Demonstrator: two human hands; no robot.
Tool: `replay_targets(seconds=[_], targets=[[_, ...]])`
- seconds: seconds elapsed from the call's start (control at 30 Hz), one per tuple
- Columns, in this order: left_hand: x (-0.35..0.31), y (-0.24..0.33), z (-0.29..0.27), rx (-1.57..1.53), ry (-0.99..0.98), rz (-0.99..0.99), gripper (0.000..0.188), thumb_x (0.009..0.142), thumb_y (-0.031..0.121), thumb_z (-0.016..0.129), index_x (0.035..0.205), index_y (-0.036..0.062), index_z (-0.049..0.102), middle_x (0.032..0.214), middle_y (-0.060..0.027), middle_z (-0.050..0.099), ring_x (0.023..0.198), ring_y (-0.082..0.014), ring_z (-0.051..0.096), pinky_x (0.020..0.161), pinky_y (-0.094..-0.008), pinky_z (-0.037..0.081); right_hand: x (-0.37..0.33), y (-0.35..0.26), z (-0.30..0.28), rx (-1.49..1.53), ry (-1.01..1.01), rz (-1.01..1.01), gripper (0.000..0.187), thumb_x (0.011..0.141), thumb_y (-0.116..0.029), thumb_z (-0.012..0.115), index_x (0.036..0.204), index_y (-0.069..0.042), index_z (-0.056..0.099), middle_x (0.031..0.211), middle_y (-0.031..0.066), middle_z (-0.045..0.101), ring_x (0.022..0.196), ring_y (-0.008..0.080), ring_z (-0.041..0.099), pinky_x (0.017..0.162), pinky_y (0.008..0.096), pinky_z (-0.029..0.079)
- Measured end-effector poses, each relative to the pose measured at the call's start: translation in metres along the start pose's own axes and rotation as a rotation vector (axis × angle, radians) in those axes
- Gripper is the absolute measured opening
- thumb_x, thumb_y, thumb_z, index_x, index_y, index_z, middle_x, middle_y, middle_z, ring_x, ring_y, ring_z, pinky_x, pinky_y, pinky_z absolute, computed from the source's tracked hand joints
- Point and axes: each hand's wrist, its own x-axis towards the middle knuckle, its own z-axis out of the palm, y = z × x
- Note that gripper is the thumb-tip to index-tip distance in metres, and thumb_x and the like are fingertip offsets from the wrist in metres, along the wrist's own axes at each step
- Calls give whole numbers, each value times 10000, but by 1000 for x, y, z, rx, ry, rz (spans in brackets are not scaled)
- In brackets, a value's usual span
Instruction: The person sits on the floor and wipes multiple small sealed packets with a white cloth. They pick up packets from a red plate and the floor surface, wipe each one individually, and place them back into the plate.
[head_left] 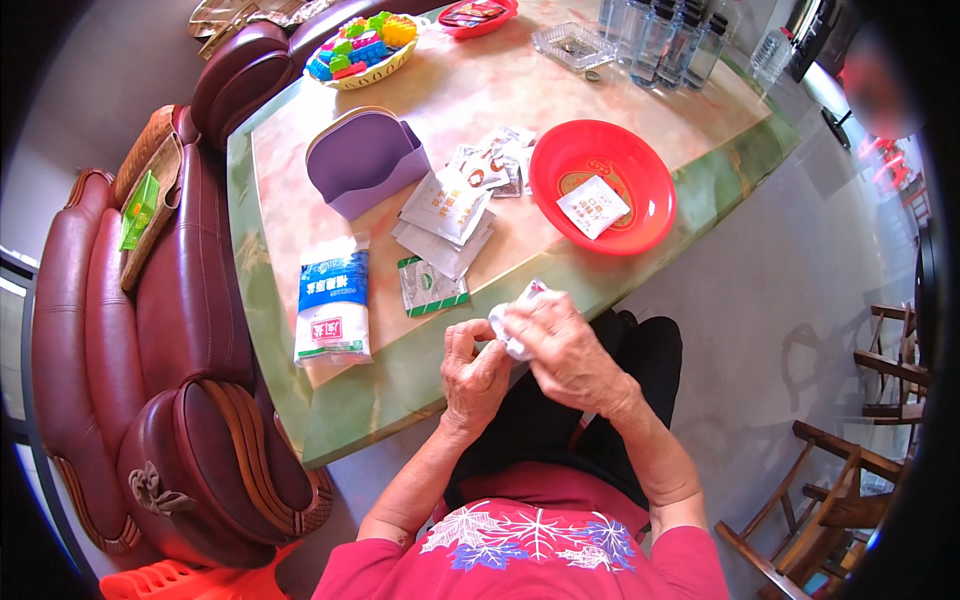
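Observation:
At the near edge of the table (395,408), my two hands meet. My right hand (568,350) is closed around a crumpled white piece, tissue or thin cloth (508,338), with a small reddish mark at its top. My left hand (472,378) has its fingers curled in a pinch against the same spot; what lies between them is hidden. Just beyond are a green-and-white sachet (433,287), white sachets (445,207) in a loose pile, and a red plastic bowl (655,200) with one white sachet (594,207) inside.
A blue-and-white bag (333,305) lies left, below a purple open holder (368,160). Farther back stand a basket of colourful blocks (362,48), a red dish (478,18), a clear ashtray (573,46) and several bottles (665,45). A maroon sofa (205,270) flanks the table; wooden stools (815,500) stand right.

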Motion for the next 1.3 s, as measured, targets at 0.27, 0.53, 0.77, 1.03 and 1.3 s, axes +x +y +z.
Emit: replay_targets(seconds=[0.27,0.53,0.77,1.03,1.3], targets=[[2,-1,-2,18,17,21,228,604,-28,768,766,82,653,867,-57,513,779,-236,495,616,-343,429,3,2,13,-137,-84,75,420,807,-59,587,1224,-8,597,1215,144,583,1177,364,497,1057,473,380],[3,-1,4,9,53,-24,222,652,-20,780,815,80,668,920,-78,580,857,-273,553,736,-375,469,4,26,10,-185,62,83,423,788,-49,590,1209,-11,599,1179,134,605,1132,281,537,1053,425,340],[4,2,3,99,-58,141,254,683,41,780,919,82,693,1028,-75,636,957,-290,602,838,-395,493,-4,25,9,11,69,89,488,729,-5,590,1215,-39,603,1176,134,601,1158,302,514,1062,447,339],[4,5,4,166,-49,153,206,742,117,768,940,107,710,1138,-82,619,1048,-290,581,893,-397,471,-7,30,-6,142,287,296,476,723,50,561,1190,-21,615,1172,152,597,1114,356,507,1028,447,382],[1,1,2,158,-163,149,241,709,163,802,926,103,716,1086,-53,637,1025,-285,587,858,-407,464,-10,18,12,-192,91,50,433,762,-62,635,1193,-35,637,1233,99,598,1167,330,490,1045,437,382]])
